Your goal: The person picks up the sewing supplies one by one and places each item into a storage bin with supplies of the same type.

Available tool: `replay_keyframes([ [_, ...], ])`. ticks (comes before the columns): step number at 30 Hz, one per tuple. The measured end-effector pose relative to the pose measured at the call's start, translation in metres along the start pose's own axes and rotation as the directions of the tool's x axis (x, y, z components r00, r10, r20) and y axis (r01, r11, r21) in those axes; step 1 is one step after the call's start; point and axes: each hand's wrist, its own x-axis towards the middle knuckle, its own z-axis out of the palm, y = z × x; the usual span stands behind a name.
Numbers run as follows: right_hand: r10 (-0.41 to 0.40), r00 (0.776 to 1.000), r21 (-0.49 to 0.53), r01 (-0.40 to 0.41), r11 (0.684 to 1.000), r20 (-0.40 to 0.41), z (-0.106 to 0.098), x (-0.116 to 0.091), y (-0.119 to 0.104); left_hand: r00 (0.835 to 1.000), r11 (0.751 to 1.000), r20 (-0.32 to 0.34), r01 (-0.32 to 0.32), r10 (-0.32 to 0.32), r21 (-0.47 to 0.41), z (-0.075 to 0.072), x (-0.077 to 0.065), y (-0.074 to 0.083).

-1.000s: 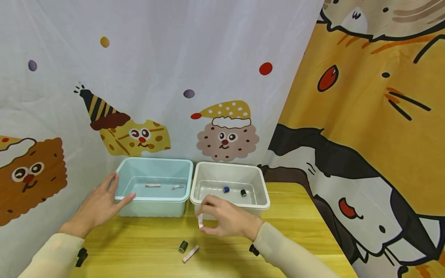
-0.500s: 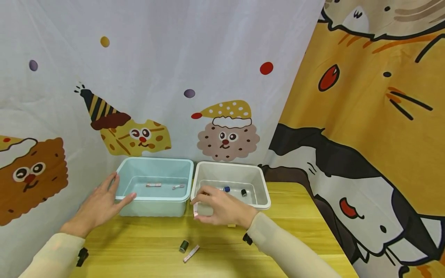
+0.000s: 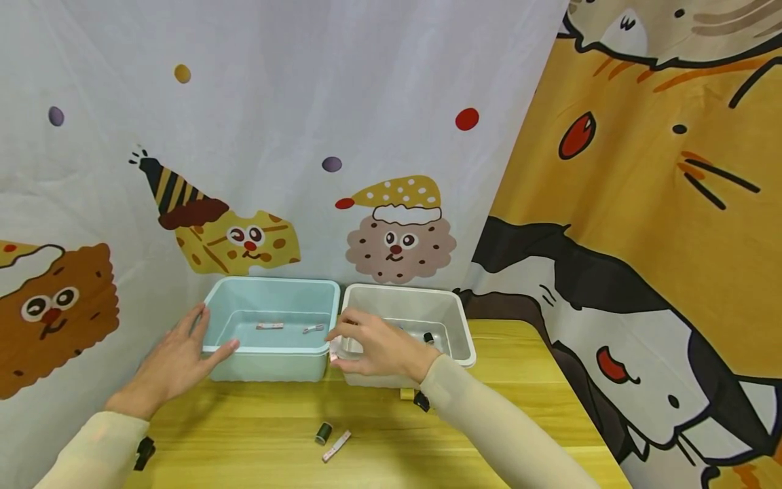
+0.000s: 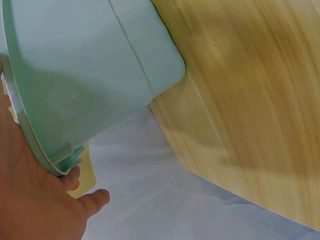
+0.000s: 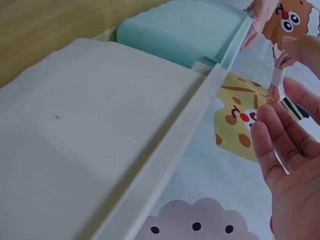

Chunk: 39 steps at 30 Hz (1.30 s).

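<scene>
My right hand [image 3: 387, 345] pinches a small skein of pink embroidery floss [image 5: 278, 80] with a white paper band between thumb and fingers. In the head view it hangs over the near-left rim of the white bin [image 3: 391, 377], close to the blue bin's corner. Along the left rim of the light blue bin [image 3: 269, 367] rests my left hand [image 3: 168, 367], fingers extended and thumb over the front edge. Inside the blue bin lie two pink skeins, one on the left [image 3: 269, 326] and another on the right [image 3: 313, 329]. A black thread spool [image 3: 428, 337] sits in the white bin.
On the wooden table [image 3: 244, 435] in front of the bins lie a dark green thread spool [image 3: 324, 433] and another pink skein [image 3: 337, 446]. A small yellow object [image 3: 406, 394] is by the white bin's front. A printed curtain [image 3: 263, 136] hangs behind.
My right hand has moved up and left with the skein, from in front of the white bin to its near-left rim. It now covers the blue spool. My left hand stays put.
</scene>
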Motion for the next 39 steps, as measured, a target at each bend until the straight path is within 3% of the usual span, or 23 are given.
replay_keyframes([
  [6, -0.023, 1.0, -0.017, 0.023, 1.0, -0.012, -0.002, 0.015, 0.005, 1.0, 1.0, 0.01, 0.005, -0.005, -0.001, -0.001, 0.0, 0.001],
  [21, 0.033, 0.999, -0.025, -0.033, 0.999, 0.017, -0.004, 0.047, 0.015, 1.0, 1.0, 0.014, 0.012, -0.012, -0.007, 0.002, 0.002, -0.002],
  [29, 0.079, 0.996, 0.051, -0.081, 0.995, 0.046, -0.001, 0.066, 0.027, 1.0, 1.0, 0.01, 0.007, -0.007, -0.007, 0.003, 0.002, -0.003],
  [39, 0.182, 0.978, 0.069, -0.189, 0.979, 0.099, 0.002, 0.091, 0.034, 1.0, 1.0, 0.008, 0.006, -0.006, 0.002, 0.003, 0.001, -0.003],
])
